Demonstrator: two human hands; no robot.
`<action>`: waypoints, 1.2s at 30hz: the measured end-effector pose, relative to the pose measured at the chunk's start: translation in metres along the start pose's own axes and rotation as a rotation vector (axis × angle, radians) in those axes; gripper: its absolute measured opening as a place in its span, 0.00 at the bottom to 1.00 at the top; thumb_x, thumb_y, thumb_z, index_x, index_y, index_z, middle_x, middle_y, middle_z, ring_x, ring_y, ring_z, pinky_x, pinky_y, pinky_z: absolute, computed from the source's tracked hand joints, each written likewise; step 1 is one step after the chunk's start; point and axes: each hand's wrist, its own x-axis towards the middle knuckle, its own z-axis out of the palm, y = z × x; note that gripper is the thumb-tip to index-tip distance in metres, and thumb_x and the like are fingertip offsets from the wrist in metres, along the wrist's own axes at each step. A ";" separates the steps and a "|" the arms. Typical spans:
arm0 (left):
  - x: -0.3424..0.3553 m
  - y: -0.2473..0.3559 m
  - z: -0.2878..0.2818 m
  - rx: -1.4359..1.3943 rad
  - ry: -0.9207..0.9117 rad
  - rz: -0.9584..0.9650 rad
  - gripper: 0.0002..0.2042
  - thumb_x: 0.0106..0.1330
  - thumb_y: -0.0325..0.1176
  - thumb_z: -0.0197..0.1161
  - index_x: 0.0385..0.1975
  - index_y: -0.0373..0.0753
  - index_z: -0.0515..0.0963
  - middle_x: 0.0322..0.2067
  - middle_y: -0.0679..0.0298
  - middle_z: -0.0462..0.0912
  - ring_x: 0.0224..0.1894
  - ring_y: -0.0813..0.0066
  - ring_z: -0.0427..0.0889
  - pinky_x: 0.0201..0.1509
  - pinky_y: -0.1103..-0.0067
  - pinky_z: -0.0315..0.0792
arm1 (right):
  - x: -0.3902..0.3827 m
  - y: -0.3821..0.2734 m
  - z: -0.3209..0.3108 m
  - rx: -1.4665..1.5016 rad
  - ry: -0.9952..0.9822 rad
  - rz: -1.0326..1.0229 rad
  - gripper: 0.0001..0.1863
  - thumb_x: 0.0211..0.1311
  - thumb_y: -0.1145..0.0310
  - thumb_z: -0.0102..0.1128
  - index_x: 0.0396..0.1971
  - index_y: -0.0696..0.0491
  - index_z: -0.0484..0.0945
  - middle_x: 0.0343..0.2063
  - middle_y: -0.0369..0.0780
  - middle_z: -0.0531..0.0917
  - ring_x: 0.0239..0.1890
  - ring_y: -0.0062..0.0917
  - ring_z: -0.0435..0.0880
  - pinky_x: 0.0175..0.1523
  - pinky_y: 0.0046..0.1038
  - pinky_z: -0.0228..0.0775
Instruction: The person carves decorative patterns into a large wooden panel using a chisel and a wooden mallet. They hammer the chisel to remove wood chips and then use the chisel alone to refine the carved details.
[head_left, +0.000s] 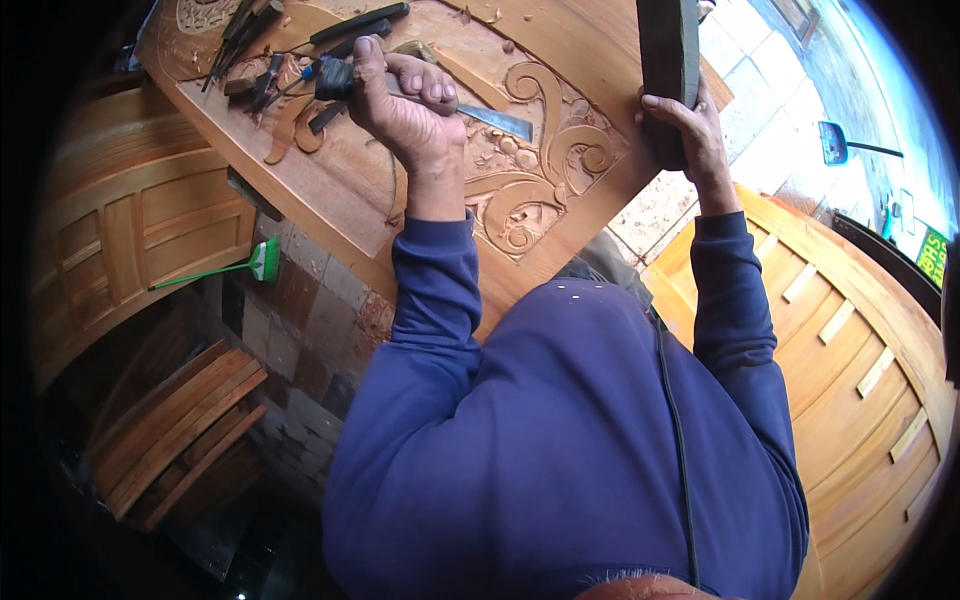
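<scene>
My left hand (425, 130) is closed around the handle of a chisel (495, 122). Dark tape wraps the handle's left end, and the flat metal blade points right, above the carved wooden panel (330, 190). My right hand (700, 135) grips the lower part of a long, dark, squared block (667, 60) by the panel's right edge; its thumb lies across the near face. The block stretches past the upper rim of the view, so its far end is hidden. Raised scrolls (550, 100) and leaf shapes cover the panel between my hands, with shavings scattered over them.
Several dark-handled carving tools (250, 40) lie at the panel's upper left. A green-handled broom (262, 260) is on the tiled floor to the left, near panelled wood (120, 245) and stacked boards (185, 430). A large slatted wooden piece (850, 340) stands at the right.
</scene>
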 end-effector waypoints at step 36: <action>-0.025 -0.042 0.035 0.174 -0.161 0.231 0.20 0.74 0.42 0.62 0.22 0.44 0.62 0.10 0.70 0.60 0.09 0.80 0.60 0.14 0.78 0.60 | -0.007 -0.030 0.007 -0.426 0.017 -0.242 0.51 0.50 0.57 0.80 0.74 0.46 0.63 0.44 0.44 0.84 0.40 0.23 0.85 0.47 0.28 0.80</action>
